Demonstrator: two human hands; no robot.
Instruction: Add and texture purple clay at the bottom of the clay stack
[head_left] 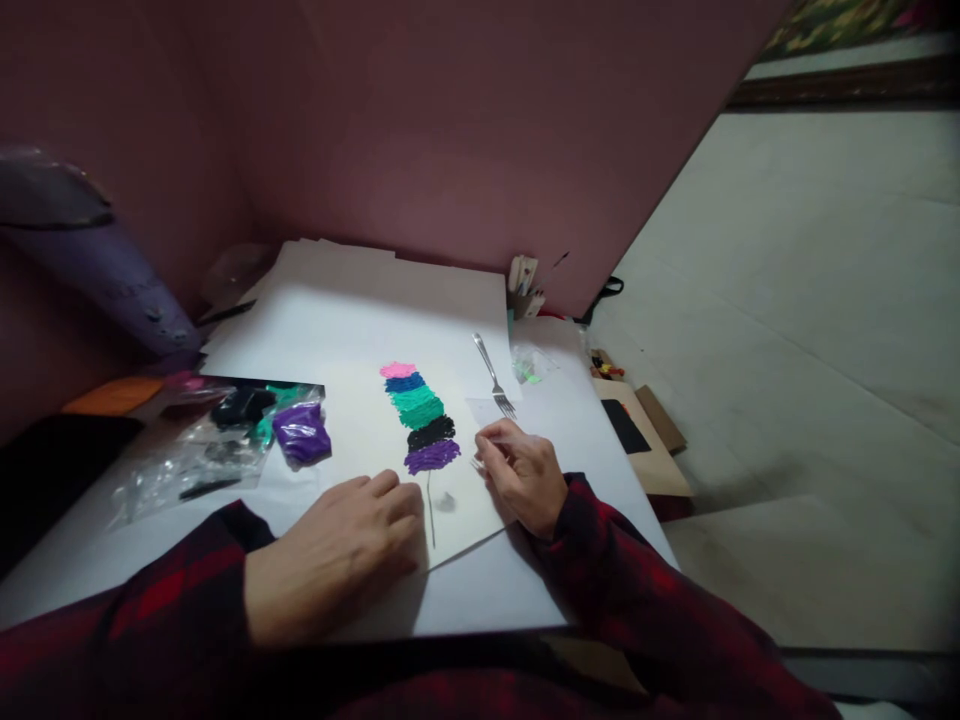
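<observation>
Working on a sheet [360, 420] near the table's [480, 600] front edge: five coloured bands [418, 408] done, what remains unclear.
The person's right hand [525, 475] pinches its fingertips together, any hold unclear; the left hand's [352, 535] fingers curl over the sheet, hold hidden.

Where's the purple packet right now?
In the head view, the purple packet lies left of the coloured bands, just beyond the left hand.

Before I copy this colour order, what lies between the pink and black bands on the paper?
The head view shows a blue band, then a wider green stretch, between the pink band and black band.
</observation>
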